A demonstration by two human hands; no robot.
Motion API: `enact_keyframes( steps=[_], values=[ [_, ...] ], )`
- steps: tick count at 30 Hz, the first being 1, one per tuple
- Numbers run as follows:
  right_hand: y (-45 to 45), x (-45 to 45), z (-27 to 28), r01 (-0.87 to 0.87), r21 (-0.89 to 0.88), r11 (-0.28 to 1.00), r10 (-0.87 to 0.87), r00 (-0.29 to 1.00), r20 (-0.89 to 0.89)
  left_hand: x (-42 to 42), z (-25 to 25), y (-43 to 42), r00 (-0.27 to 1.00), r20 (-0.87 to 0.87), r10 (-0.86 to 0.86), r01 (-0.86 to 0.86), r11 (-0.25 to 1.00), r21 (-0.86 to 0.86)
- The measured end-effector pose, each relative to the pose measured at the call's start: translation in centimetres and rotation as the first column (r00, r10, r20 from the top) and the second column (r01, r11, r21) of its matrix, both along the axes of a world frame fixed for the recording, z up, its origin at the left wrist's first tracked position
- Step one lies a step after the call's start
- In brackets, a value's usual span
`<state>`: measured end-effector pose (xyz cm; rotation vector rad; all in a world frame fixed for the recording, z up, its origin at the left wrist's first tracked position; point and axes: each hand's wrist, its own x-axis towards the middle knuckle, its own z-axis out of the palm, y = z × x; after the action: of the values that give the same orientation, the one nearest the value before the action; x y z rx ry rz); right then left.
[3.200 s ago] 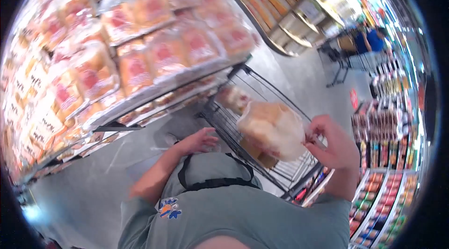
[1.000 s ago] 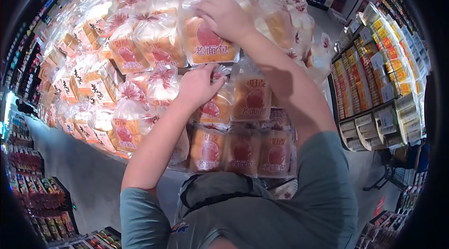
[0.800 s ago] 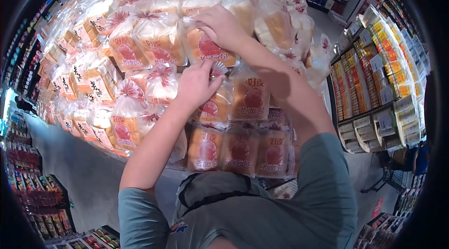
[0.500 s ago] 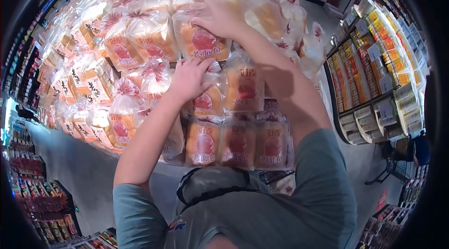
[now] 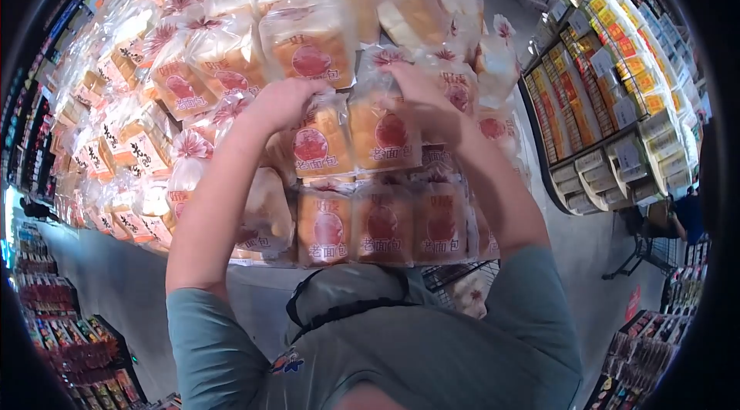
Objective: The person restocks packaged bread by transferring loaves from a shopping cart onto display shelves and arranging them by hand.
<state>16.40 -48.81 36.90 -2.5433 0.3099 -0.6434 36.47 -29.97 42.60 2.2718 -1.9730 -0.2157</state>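
Clear bags of bread with red print are stacked in front of me. My left hand (image 5: pixel 289 104) is curled over the top of one bread bag (image 5: pixel 316 144), its fingers bent at the upper edge and partly hidden. Beside that bag stands another bread bag (image 5: pixel 385 136). My right hand (image 5: pixel 422 94) grips its gathered upper part from the right, with the fingertips near the crumpled plastic. Behind both hands sits a larger bread bag (image 5: pixel 308 48), which neither hand touches.
A lower row of bread bags (image 5: pixel 383 226) stands at the display's front edge, near my body. More bagged bread (image 5: pixel 135 140) is heaped on the left. A curved shelf of packaged goods (image 5: pixel 609 102) is across the aisle on the right. A shopping cart (image 5: pixel 647 244) stands beyond it.
My right hand has come down from the larger bag at the back to the front right bag. My left hand has shifted slightly left and up, over the front left bag.
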Motion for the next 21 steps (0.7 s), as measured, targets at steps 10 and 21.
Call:
enact_keyframes(
  steps=[10, 21],
  values=[
    [2.9, -1.0, -3.4, 0.079, -0.159, 0.984, -0.054, 0.987, 0.154, 0.5, -2.3, -0.8, 0.990, 0.141, 0.030, 0.014, 0.953, -0.303],
    [5.2, -3.0, -1.3, 0.107, 0.001, 0.994, -0.106, 0.986, 0.127, 1.2, -1.4, -0.6, 0.977, 0.207, 0.052, 0.004, 0.965, -0.262]
  ],
)
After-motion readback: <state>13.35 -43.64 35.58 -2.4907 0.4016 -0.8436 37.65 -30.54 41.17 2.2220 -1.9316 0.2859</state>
